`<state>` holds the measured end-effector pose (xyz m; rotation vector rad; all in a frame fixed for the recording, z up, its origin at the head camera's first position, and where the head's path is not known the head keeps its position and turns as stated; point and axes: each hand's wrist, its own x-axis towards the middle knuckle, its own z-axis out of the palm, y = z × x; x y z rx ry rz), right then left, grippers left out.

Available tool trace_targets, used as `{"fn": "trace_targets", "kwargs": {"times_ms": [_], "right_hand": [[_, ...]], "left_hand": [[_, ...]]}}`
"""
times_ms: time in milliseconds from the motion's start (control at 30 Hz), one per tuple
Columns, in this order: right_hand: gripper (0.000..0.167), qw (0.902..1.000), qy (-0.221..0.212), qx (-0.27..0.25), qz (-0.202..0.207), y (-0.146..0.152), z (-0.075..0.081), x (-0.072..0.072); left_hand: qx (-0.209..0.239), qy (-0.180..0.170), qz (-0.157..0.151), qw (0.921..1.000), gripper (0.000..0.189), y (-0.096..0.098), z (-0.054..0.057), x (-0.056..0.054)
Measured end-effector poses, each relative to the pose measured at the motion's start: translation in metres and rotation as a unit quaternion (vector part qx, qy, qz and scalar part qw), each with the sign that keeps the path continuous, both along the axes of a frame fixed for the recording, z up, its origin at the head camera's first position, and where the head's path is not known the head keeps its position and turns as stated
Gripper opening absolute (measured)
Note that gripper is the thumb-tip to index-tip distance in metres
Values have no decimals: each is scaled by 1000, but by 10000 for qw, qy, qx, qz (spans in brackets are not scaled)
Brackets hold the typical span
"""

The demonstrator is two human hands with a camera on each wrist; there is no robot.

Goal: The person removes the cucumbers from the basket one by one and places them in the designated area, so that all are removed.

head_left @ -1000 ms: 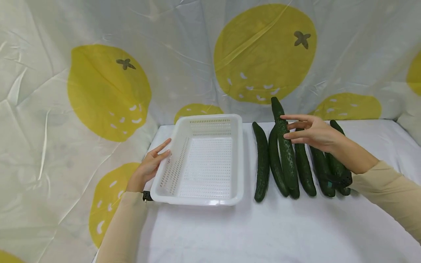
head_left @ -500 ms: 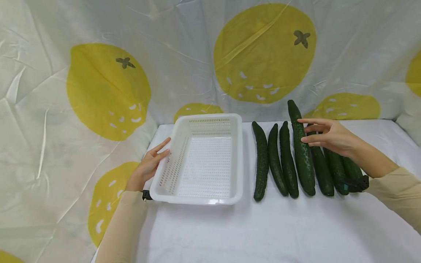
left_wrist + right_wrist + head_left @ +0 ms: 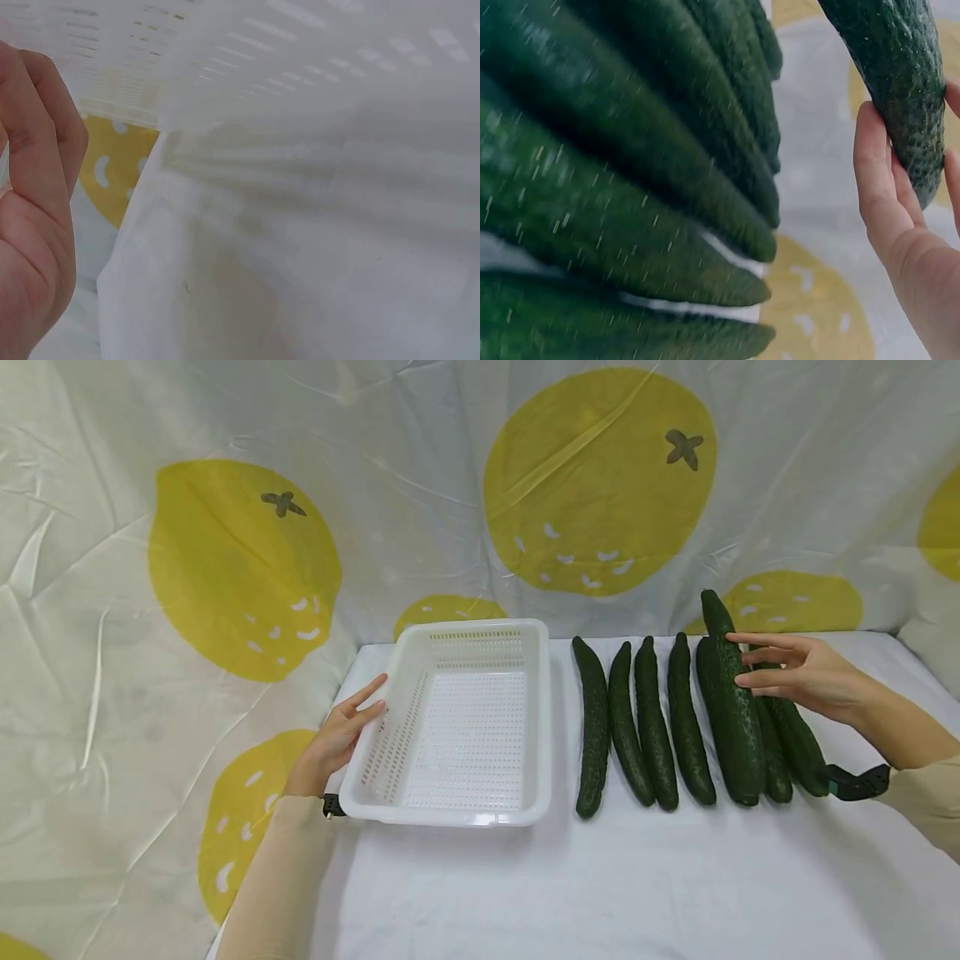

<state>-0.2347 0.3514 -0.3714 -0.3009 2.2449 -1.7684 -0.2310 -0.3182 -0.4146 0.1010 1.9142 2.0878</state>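
Observation:
My right hand (image 3: 810, 679) pinches a dark green cucumber (image 3: 731, 718) between thumb and fingers, raised over the row of cucumbers (image 3: 652, 727) on the table. In the right wrist view, the fingers (image 3: 877, 172) lie along one side of the held cucumber (image 3: 907, 82), near its tip. My left hand (image 3: 337, 739) grips the left rim of a white perforated plastic basket (image 3: 543, 710), with two digits over the edge. Nothing lies inside the basket. In the left wrist view the hand (image 3: 37, 195) shows curled fingers beside the basket wall (image 3: 247, 52); its contact is out of frame.
A white cloth (image 3: 600, 885) covers the table. Behind it hangs a pale curtain (image 3: 420, 510) printed with yellow lemons. The cucumbers lie side by side to the right of the basket, and the held one partly hides those beneath it.
My right hand has carried the cucumber rightward above the row, uncovering cucumbers that it hid earlier. The left hand and the basket have stayed in place.

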Motion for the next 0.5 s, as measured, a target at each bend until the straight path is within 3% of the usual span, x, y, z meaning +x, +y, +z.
{"fn": "trace_targets", "kwargs": {"times_ms": [267, 500], "right_hand": [[66, 9997, 145, -197, 43, 28, -8, 2], [65, 9992, 323, 250, -26, 48, -15, 2]], "left_hand": [[-34, -95, 60, 9999, 57, 1, 1, 1], [34, -159, 84, 9998, 57, 0, 1, 1]]}}
